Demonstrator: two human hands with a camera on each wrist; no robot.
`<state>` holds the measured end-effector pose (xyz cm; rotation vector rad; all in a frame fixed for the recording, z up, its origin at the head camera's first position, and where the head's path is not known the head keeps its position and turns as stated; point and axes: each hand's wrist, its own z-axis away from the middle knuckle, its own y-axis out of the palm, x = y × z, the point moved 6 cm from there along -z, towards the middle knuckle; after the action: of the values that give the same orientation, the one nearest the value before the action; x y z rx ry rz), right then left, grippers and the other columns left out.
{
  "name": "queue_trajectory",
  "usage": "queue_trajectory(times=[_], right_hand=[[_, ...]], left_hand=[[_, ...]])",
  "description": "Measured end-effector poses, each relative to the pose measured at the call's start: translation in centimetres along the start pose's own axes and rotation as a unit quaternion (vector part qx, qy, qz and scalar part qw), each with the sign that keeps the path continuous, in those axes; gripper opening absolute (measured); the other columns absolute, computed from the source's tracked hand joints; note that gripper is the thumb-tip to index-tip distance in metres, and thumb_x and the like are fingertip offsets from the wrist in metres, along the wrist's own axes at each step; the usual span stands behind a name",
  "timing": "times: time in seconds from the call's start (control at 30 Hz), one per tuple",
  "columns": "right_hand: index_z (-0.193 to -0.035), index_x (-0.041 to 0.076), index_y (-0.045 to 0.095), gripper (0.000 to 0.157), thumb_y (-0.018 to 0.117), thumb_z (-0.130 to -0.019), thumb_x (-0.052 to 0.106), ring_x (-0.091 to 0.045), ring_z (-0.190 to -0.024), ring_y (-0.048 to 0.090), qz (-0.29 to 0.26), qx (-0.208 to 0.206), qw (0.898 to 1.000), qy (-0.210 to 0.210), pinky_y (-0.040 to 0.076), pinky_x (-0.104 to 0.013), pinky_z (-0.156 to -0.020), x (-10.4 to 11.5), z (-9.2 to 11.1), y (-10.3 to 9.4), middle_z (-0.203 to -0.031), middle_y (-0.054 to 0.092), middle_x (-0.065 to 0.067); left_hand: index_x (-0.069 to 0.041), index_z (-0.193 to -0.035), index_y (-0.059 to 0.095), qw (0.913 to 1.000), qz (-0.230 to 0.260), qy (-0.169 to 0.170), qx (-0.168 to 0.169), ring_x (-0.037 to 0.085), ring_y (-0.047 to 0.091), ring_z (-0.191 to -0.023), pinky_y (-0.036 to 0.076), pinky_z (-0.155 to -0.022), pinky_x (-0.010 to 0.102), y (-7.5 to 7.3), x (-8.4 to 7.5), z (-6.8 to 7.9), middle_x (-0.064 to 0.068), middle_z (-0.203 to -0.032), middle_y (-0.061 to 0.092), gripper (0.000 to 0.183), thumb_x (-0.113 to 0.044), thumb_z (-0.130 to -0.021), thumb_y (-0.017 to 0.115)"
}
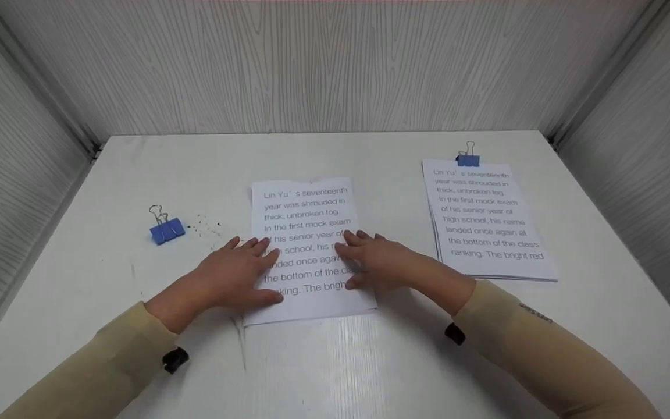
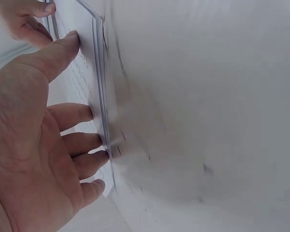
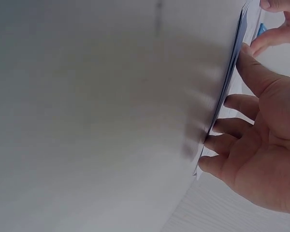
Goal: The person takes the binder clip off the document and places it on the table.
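Note:
A stack of printed paper sheets (image 1: 306, 233) lies on the table in front of me, its layered edge visible in both wrist views. My left hand (image 1: 233, 276) touches the stack's left side, thumb and fingertips on the top sheet and along its edge. Opposite it, my right hand (image 1: 384, 262) rests its fingertips on the right side of the same stack. The fingers of both hands are spread and mostly straight, not curled round the paper. A loose blue binder clip (image 1: 167, 231) lies left of the stack, with its wire handles up.
On the right lies a second stack of printed sheets (image 1: 486, 221), with a blue binder clip (image 1: 469, 160) on its top edge. Dark specks mark the white table (image 1: 312, 372) near the loose clip. Wood-grain panels (image 1: 323, 64) stand behind and at both sides.

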<state>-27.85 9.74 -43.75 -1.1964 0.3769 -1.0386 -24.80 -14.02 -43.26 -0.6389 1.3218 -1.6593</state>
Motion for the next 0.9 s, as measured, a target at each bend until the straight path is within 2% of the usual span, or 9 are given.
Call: queue_trajectory(times=[0.23, 0.53, 0.9], right_hand=[[-0.169, 0.020, 0.030, 0.086, 0.076, -0.099, 0.040, -0.027, -0.163, 0.012, 0.017, 0.007, 1.000, -0.002, 0.014, -0.048, -0.131, 2.2, -1.7, 0.3, -0.177, 0.015, -0.007], [-0.169, 0.020, 0.031, 0.085, 0.074, -0.100, 0.044, -0.027, -0.163, 0.015, 0.030, 0.001, 0.999, -0.011, 0.015, -0.048, -0.131, 4.6, -2.8, 0.3, -0.177, 0.016, -0.007], [-0.170, 0.022, 0.028, 0.087, 0.074, -0.100, 0.046, -0.024, -0.163, 0.014, 0.039, 0.007, 0.999, -0.012, 0.013, -0.046, -0.131, 7.4, -4.2, 0.7, -0.177, 0.015, -0.005]], left_hand=[[-0.004, -0.162, 0.043, 1.0000, 0.003, -0.008, 0.000, 0.044, 0.031, -0.155, 0.017, -0.127, 0.063, 0.2, 1.8, 1.6, 0.023, -0.168, 0.034, 0.090, -0.060, -0.096, 0.068], [-0.002, -0.161, 0.043, 0.9999, 0.012, -0.002, -0.006, 0.047, 0.031, -0.154, 0.020, -0.126, 0.065, 0.0, 3.7, 3.4, 0.026, -0.167, 0.035, 0.090, -0.059, -0.096, 0.068], [-0.002, -0.159, 0.047, 0.9998, 0.014, -0.016, -0.007, 0.048, 0.035, -0.152, 0.023, -0.124, 0.067, 0.3, 5.6, 5.4, 0.027, -0.164, 0.039, 0.091, -0.058, -0.093, 0.073]])
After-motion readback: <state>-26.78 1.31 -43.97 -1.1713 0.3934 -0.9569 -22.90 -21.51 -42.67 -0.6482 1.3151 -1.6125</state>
